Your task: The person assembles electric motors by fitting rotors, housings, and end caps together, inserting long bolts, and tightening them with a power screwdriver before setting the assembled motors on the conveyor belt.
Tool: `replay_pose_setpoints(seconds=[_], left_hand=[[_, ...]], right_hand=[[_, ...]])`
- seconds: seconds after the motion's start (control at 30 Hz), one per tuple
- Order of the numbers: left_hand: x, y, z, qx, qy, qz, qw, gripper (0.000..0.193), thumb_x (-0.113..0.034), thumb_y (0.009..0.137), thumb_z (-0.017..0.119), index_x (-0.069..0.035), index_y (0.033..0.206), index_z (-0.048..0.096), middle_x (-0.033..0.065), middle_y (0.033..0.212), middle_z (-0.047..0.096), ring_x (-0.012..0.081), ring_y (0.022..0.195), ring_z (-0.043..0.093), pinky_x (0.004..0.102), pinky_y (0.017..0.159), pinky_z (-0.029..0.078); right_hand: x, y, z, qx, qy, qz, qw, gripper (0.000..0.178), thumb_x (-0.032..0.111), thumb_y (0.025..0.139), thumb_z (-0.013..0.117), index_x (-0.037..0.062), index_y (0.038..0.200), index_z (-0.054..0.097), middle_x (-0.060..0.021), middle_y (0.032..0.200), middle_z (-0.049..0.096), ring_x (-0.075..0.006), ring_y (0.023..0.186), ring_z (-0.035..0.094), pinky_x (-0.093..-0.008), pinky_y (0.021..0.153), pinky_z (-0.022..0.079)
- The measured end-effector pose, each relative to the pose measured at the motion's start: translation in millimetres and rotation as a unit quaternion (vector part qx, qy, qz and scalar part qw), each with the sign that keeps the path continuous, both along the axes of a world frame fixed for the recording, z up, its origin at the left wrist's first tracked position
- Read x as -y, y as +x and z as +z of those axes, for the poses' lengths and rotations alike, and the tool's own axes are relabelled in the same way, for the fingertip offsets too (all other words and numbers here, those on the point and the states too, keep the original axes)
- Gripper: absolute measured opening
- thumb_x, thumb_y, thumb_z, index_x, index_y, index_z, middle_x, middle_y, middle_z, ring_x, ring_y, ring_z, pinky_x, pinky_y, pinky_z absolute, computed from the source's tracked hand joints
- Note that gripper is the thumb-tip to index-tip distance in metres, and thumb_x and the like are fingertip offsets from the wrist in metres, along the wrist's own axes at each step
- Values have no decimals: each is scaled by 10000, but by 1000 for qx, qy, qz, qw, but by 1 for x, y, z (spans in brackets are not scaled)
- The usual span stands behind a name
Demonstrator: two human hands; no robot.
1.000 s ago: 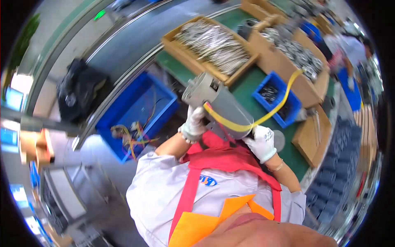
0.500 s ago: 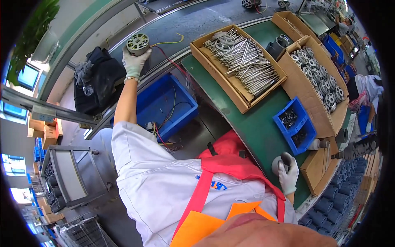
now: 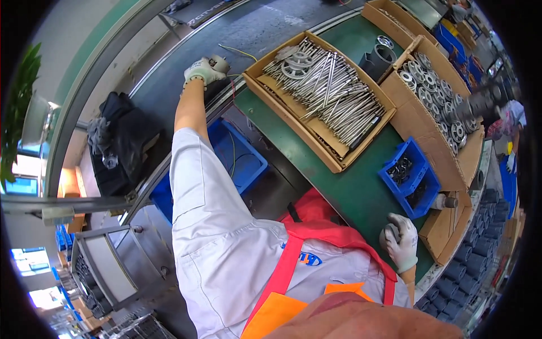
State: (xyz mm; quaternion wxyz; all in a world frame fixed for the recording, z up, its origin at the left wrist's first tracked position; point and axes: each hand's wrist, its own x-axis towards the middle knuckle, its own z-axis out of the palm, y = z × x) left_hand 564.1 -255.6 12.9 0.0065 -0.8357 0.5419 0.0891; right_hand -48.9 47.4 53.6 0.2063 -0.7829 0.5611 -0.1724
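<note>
My left hand (image 3: pixel 203 70), in a white glove, reaches far out over the dark conveyor belt. Its fingers are closed round a small electric motor (image 3: pixel 221 64), which now shows its side and partly hides behind the glove. A yellow wire (image 3: pixel 240 51) and a red one run off from the motor. Close to my body at the green table (image 3: pixel 361 198), my right hand (image 3: pixel 403 244), gloved too, is curled round a grey rounded metal part (image 3: pixel 387 236). Most of that part is covered by the fingers, so its exact kind cannot be made out.
A cardboard box of metal shafts (image 3: pixel 339 96) lies on the table. Right of it are a box of round metal end covers (image 3: pixel 435 96) and a blue two-part bin of small dark parts (image 3: pixel 411 179). Below the belt sits a blue crate (image 3: pixel 248 164). Dark cloth (image 3: pixel 121 150) hangs at left.
My left hand has lowered the motor to the belt, moving right, and turned it from face-up onto its side. My right hand stays near the table edge, still round the grey part.
</note>
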Motion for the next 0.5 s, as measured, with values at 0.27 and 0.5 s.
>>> replay_pose_setpoints(seconds=[0.27,0.5], left_hand=[[27,16,-9,9,-139,126,982,838,-634,775,617,-48,1356,472,195,1306,572,324,1198,563,392,992,431],[-34,17,-101,-429,-269,114,855,583,-469,921,561,24,1232,582,138,1074,644,249,1004,569,340,954,401]], right_hand=[[-15,-13,-19,25,24,-62,998,296,167,821,634,26,1081,625,-170,1046,649,-352,969,609,-429,870,466],[6,5,-25,36,17,31,999,303,151,804,644,42,1086,632,-146,1041,652,-333,973,608,-418,883,455]])
